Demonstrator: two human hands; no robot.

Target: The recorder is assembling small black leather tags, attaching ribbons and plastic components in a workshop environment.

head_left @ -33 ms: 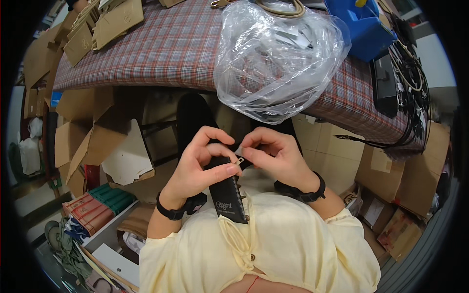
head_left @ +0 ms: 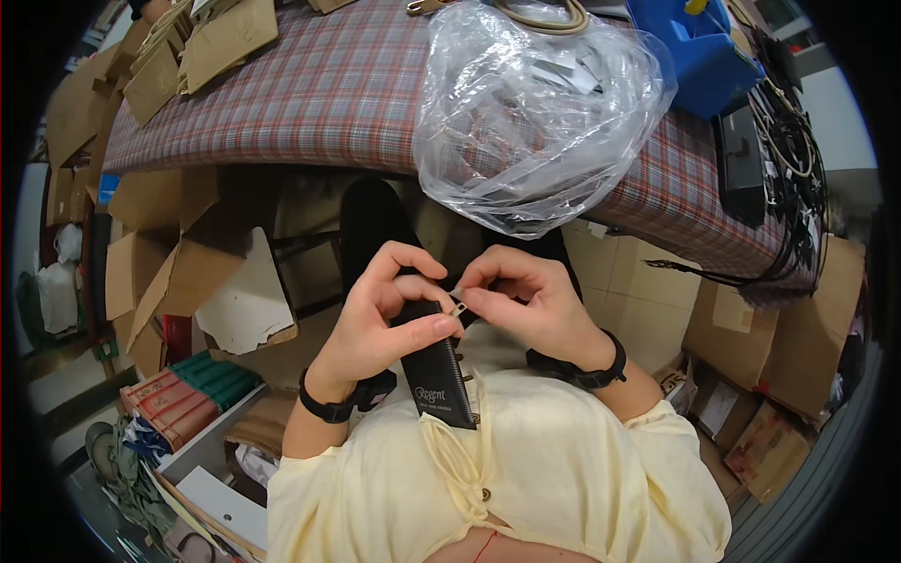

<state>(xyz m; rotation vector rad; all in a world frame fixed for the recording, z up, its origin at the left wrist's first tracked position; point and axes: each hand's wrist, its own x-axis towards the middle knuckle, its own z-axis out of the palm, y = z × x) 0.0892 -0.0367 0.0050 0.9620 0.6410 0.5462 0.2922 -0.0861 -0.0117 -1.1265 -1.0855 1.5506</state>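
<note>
From where I stand, the biggest thing is the table (head_left: 347, 117) w/ a red, grey & blue plaid cloth, its edge just past the person's knees. Person sits at it in a cream shirt (head_left: 572, 460) & blk trousers. To their L, an open cardboard box (head_left: 202, 272), flaps up; to their R, near the wall, another brown box (head_left: 732, 324). A big clear plastic bag (head_left: 540, 122) lies crumpled on the table, drooping over the front edge, & right of it, toward the back, a blue bin (head_left: 690, 66). Low on the L side, red & green bundles (head_left: 192, 399) sit by a white drawer or tray. Both hands are up over the lap, close tgthr. L hand (head_left: 380, 314) is curled, thumb & fingers gripping the upper end of a flat blk case (head_left: 436, 380), which slants down w/ its lower end at the shirt front. R hand (head_left: 540, 300) is bent in fr. the other side, thumb & forefinger tips drawn in; can't tell what, if anything, they pinch. Blk band (head_left: 324, 410) on L wrist, another on R. Smallest: a metal buckle bit (head_left: 459, 308) betw. the two thumbs.
</note>
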